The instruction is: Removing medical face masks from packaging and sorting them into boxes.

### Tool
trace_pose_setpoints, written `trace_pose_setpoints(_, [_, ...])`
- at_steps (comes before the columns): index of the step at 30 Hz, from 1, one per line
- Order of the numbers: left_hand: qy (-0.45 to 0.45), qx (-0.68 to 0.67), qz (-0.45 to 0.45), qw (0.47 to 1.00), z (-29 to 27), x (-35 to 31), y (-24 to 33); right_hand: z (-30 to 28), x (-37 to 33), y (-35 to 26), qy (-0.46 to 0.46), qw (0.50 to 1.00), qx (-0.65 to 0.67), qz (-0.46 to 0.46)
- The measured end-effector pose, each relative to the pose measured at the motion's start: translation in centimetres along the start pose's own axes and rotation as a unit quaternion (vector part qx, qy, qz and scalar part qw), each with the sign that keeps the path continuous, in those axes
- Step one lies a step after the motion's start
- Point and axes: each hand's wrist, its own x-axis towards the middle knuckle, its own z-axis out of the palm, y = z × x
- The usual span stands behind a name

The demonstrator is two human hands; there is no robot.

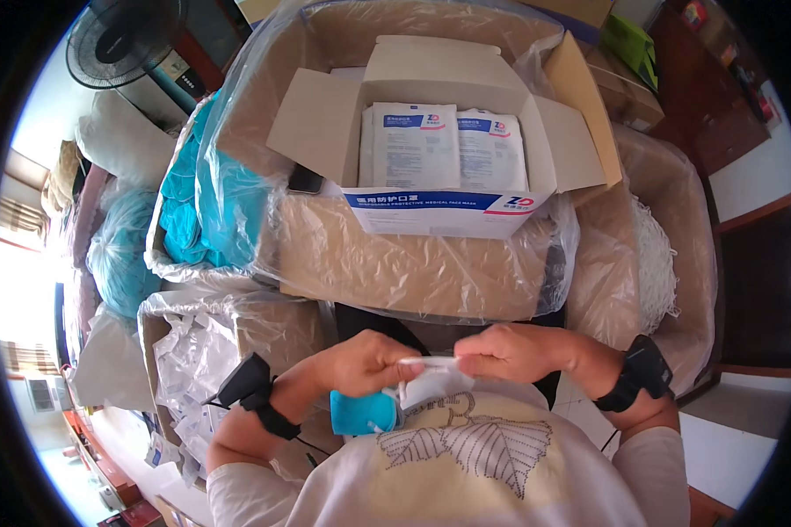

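Note:
In front of my chest, my left hand (373,363) and my right hand (507,353) are both closed, fingers pinching the two ends of a white pouch's top edge. The white pouch (435,383) hangs below the fingers; whether anything is inside I cannot tell. Just below my left hand shows a blue face mask (360,413) with a white strap, close to my shirt. Beyond my hands, an open white carton (448,216) with a blue band holds upright rows of printed white mask packets (415,145).
The carton stands on a large plastic-lined cardboard box (395,272). Blue masks (185,211) fill a lined container at left; a box of clear-white pouches (193,360) stands below it. At right, another lined box holds white straps (655,263). A fan (119,39) is at far left.

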Motion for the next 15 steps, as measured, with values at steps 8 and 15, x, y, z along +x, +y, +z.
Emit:
trace_pose_setpoints(8, [-0.008,0.081,0.01,0.997,0.4,0.7,1.3,0.4,0.8,-0.4,-0.055,0.983,0.169,0.05])
trace_pose_setpoints(15, [-0.043,0.116,-0.04,0.992,0.1,0.9,1.2,0.0,2.2,0.2,-0.062,0.989,0.12,0.062])
